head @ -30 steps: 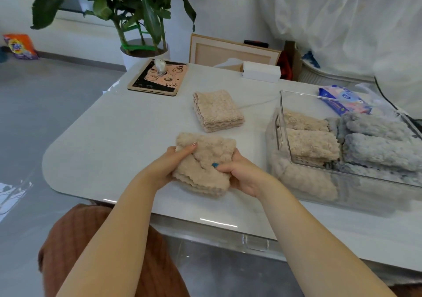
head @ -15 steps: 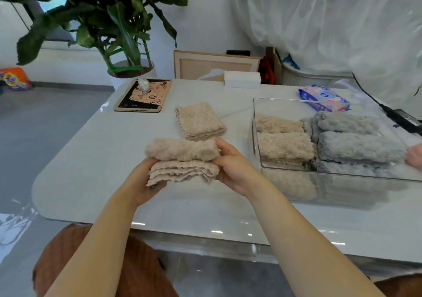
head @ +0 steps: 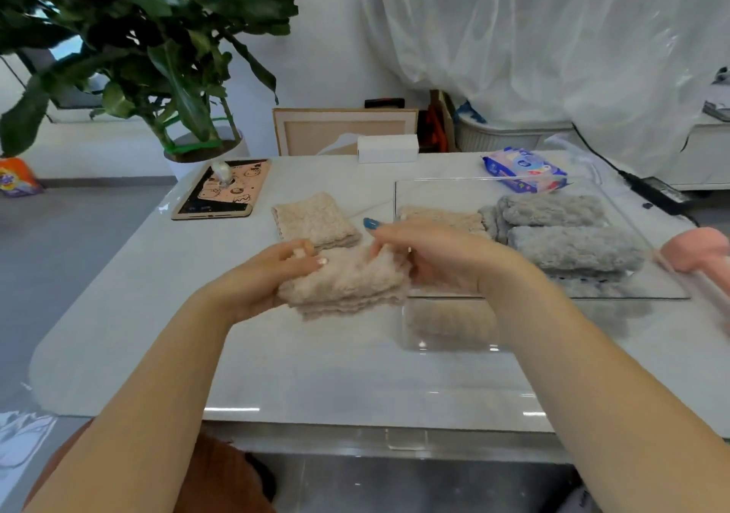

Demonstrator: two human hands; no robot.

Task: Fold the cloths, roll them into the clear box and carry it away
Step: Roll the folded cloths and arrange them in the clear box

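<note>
L hand [head: 272, 275] curled round left end of beige cloth [head: 347, 285], thumb on top. Cloth sits low over the table [head: 276, 362]; can't tell if it's touching. Layered edges show at front, so prob mid-roll. 2nd folded cloth [head: 316, 222] lies just behind, not yet rolled. R hand [head: 434, 254] pinches right end, right beside the clear box [head: 446, 331]. Box holds beige + grey rolls [head: 572, 254]. Next: finish the roll tight, keep ends pinched, move it right into a gap in the box. Free room unclear.

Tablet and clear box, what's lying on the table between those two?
The head view shows a folded beige cloth lying flat on the table between the tablet and the clear box.
</note>
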